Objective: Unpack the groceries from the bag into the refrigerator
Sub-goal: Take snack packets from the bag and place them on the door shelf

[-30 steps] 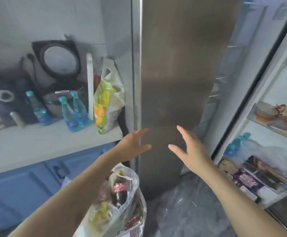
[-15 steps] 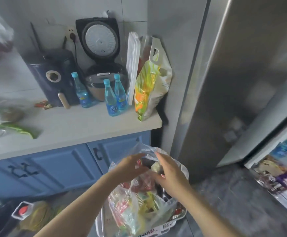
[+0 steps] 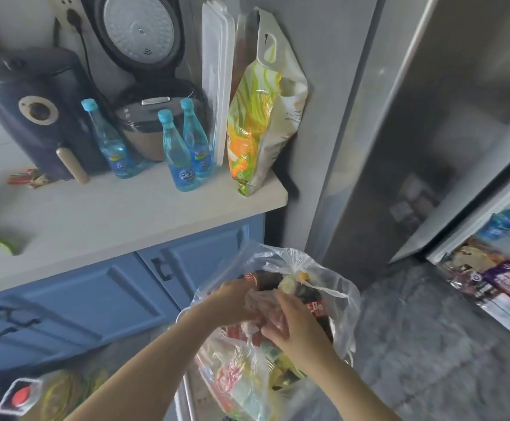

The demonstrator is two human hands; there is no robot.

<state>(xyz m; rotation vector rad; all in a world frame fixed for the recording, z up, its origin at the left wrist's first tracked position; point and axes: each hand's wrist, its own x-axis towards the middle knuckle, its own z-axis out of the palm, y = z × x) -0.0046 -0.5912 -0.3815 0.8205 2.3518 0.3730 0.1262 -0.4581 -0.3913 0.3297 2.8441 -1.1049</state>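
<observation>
**Both hands dig into the bag**

A second ago both hands were up in front of the fridge door with fingers spread and nothing in them. Now they have dropped down into the clear plastic bag (image 3: 281, 323) that sits low by the blue cupboard (image 3: 95, 287). That means the unpacking is starting: the person is picking what to lift out.

The left hand (image 3: 232, 302) has its fingers curled into the crinkly plastic near the top. The right hand (image 3: 293, 323) lies over the packets, but I cannot tell if its grip is closed on one. A dark cola bottle (image 3: 316, 302) stands in the bag just beside it.

Half a second ago the hands were already at the bag; now they sit closer together and deeper in.

The open fridge shelves (image 3: 490, 268) wait at the right, well apart from the bag. Water bottles (image 3: 177, 159) stand on the surface (image 3: 126, 214) above.
</observation>
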